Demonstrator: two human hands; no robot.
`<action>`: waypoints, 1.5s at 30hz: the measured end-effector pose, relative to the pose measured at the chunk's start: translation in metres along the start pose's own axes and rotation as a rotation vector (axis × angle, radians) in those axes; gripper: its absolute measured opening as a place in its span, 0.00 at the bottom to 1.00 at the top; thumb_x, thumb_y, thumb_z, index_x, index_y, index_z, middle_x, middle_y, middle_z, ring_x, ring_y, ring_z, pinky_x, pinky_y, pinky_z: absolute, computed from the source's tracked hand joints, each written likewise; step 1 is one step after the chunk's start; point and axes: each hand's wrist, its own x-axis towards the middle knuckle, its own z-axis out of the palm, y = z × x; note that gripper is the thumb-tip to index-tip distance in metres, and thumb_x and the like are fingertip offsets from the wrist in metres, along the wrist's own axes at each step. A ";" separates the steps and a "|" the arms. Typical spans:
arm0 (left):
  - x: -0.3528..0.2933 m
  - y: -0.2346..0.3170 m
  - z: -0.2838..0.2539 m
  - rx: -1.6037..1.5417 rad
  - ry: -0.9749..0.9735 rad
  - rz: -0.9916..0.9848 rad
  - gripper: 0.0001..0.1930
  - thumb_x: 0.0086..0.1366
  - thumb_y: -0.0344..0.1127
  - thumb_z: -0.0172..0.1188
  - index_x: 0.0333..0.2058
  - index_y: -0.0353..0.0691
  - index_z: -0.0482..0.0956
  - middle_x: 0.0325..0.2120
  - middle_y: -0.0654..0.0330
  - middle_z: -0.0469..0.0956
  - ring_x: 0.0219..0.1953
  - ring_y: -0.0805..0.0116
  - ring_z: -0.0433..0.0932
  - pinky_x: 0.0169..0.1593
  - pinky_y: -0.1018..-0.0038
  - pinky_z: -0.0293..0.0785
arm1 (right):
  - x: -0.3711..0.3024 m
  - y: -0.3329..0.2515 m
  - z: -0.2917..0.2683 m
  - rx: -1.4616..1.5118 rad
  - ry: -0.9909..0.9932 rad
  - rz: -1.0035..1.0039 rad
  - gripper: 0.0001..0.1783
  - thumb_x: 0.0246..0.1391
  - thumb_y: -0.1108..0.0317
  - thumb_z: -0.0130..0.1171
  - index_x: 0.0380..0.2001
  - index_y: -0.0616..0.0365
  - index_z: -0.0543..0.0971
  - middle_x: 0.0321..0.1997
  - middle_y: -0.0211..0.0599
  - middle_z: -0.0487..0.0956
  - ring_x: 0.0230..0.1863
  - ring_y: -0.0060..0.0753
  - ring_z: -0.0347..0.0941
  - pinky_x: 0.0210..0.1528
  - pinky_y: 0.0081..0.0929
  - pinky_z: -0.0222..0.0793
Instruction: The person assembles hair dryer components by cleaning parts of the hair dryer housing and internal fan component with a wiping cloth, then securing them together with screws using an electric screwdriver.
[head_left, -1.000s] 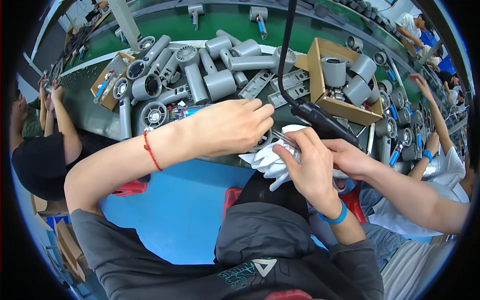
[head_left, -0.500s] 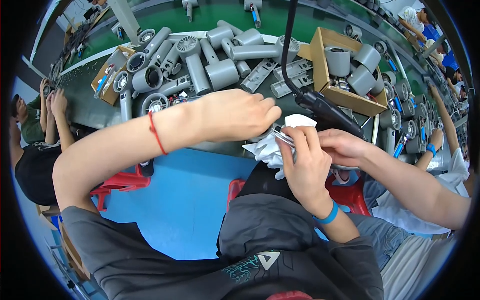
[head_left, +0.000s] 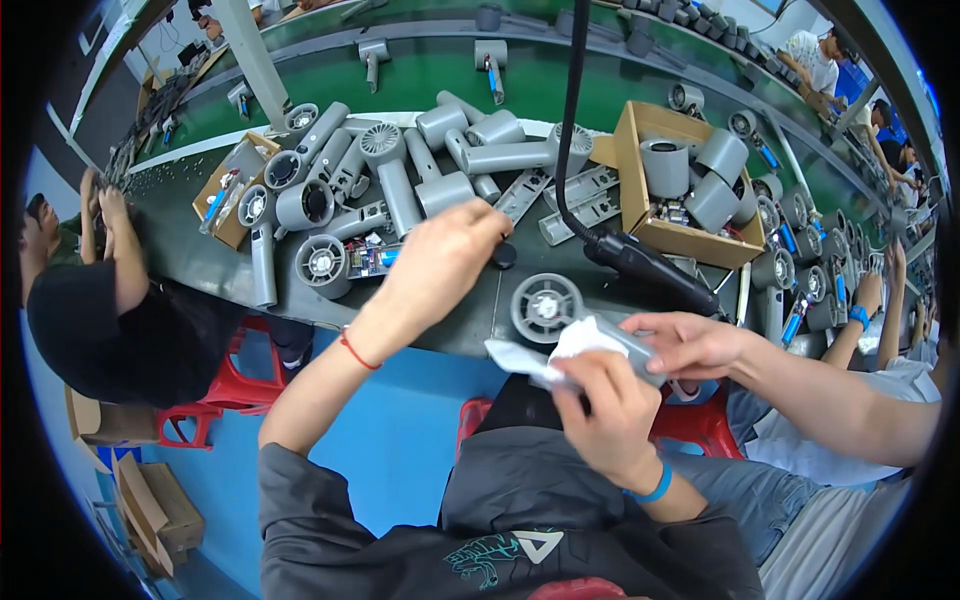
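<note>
My left hand (head_left: 445, 265), with a red string at its wrist, is closed above the bench. A small black round piece (head_left: 503, 256) is at its fingertips; whether they hold it is unclear. My right hand (head_left: 610, 405), under a blue wristband, pinches a crumpled white cloth or tissue (head_left: 588, 340). The cloth lies against the handle of a grey handheld fan (head_left: 547, 308), whose round grille faces up. A co-worker's hand (head_left: 690, 343) reaches in from the right and holds the fan's handle. My fingers partly hide the handle's lower end.
Grey fan bodies and half-shells (head_left: 400, 190) crowd the dark bench (head_left: 450, 320). Cardboard boxes of parts (head_left: 690, 240) (head_left: 238, 232) stand at right and left. A black tool (head_left: 650, 272) on a dark cable hangs near my hands. People sit on both sides; red stools (head_left: 245, 375) stand below.
My left hand has pulled back from the cloth, up and to the left. The grey fan's grille has come into sight. My right hand has lowered slightly, still gripping the cloth.
</note>
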 end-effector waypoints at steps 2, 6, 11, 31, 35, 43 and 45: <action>-0.003 0.003 0.018 0.051 -0.041 0.002 0.08 0.57 0.25 0.58 0.37 0.38 0.78 0.38 0.56 0.78 0.40 0.54 0.79 0.41 0.62 0.77 | -0.013 -0.005 -0.006 0.069 -0.026 -0.056 0.14 0.39 0.76 0.70 0.34 0.56 0.82 0.32 0.35 0.78 0.25 0.35 0.76 0.26 0.26 0.71; -0.006 0.017 0.014 0.089 0.036 0.020 0.10 0.58 0.24 0.58 0.39 0.39 0.79 0.40 0.57 0.79 0.44 0.54 0.78 0.46 0.63 0.76 | -0.013 -0.027 -0.010 0.101 -0.117 0.027 0.12 0.43 0.77 0.68 0.35 0.57 0.82 0.31 0.36 0.77 0.23 0.35 0.75 0.24 0.24 0.69; -0.020 0.016 0.010 -0.046 0.185 0.010 0.14 0.60 0.19 0.54 0.44 0.36 0.79 0.45 0.53 0.78 0.48 0.52 0.77 0.51 0.64 0.74 | 0.019 0.000 0.019 0.259 -0.085 0.314 0.08 0.51 0.74 0.65 0.36 0.62 0.80 0.30 0.39 0.77 0.25 0.27 0.73 0.25 0.23 0.64; -0.059 0.043 0.065 -0.533 0.489 -0.514 0.15 0.63 0.20 0.47 0.49 0.32 0.68 0.38 0.59 0.72 0.34 0.71 0.70 0.39 0.73 0.70 | 0.029 0.017 0.037 0.347 0.029 0.113 0.17 0.53 0.67 0.65 0.47 0.53 0.79 0.43 0.36 0.77 0.36 0.40 0.81 0.35 0.30 0.77; -0.075 0.028 0.065 -1.027 0.760 -0.694 0.23 0.70 0.27 0.44 0.63 0.38 0.60 0.42 0.62 0.74 0.31 0.79 0.68 0.31 0.81 0.66 | 0.024 0.037 0.036 0.270 0.097 0.164 0.14 0.58 0.62 0.62 0.46 0.53 0.79 0.40 0.35 0.77 0.34 0.39 0.80 0.33 0.30 0.75; -0.071 0.031 0.062 -1.124 0.834 -0.666 0.21 0.68 0.29 0.45 0.59 0.37 0.64 0.41 0.64 0.71 0.34 0.79 0.66 0.34 0.84 0.61 | 0.018 0.062 0.056 0.004 0.183 0.114 0.09 0.58 0.67 0.60 0.42 0.54 0.81 0.40 0.36 0.80 0.35 0.42 0.78 0.39 0.35 0.74; -0.071 0.033 0.057 -1.144 0.705 -0.626 0.19 0.69 0.33 0.46 0.57 0.38 0.66 0.37 0.66 0.69 0.31 0.81 0.61 0.31 0.84 0.57 | 0.018 0.062 0.056 -0.041 0.157 0.121 0.09 0.57 0.68 0.60 0.42 0.54 0.80 0.38 0.35 0.79 0.37 0.41 0.77 0.40 0.34 0.74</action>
